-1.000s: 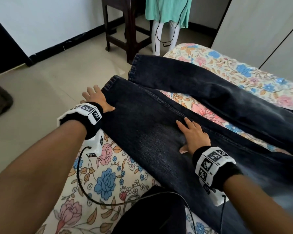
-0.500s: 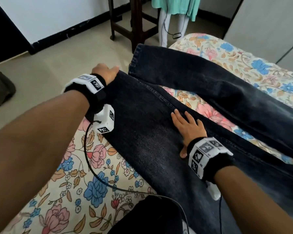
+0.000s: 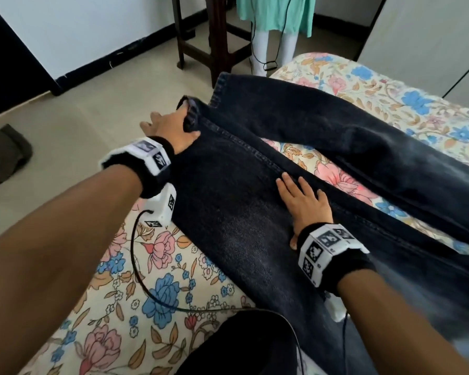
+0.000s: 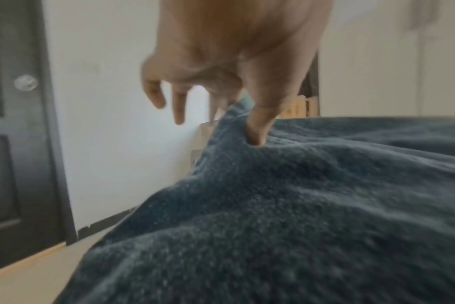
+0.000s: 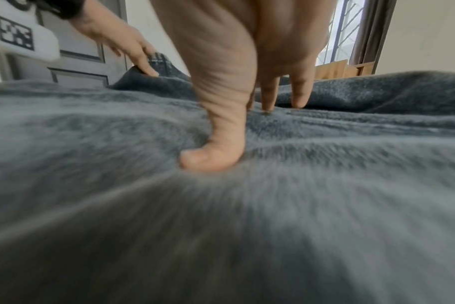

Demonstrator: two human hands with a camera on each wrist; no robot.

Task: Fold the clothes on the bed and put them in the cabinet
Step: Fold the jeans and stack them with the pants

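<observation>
Dark blue jeans [image 3: 233, 212] lie spread on the floral bed [image 3: 152, 288], both legs reaching toward the bed's far edge. My left hand [image 3: 171, 128] pinches the hem of the near leg [image 4: 237, 115] between thumb and forefinger and lifts it a little; the other fingers hang free. The right hand [image 3: 303, 201] lies flat on the same leg with straight fingers, pressing the denim [image 5: 221, 185] down. The second leg [image 3: 336, 136] lies further back, apart from both hands.
A dark garment [image 3: 255, 345] lies on the bed near my body. A dark wooden stool [image 3: 214, 36] and a person in a green dress [image 3: 276, 14] stand past the bed's end. Pale cabinet doors [image 3: 428, 39] are at the right. A dark cloth [image 3: 3, 155] lies on the floor.
My left hand slid up the near leg's edge to its hem and took hold of it, raising the hem. The right hand stayed pressed flat on the leg.
</observation>
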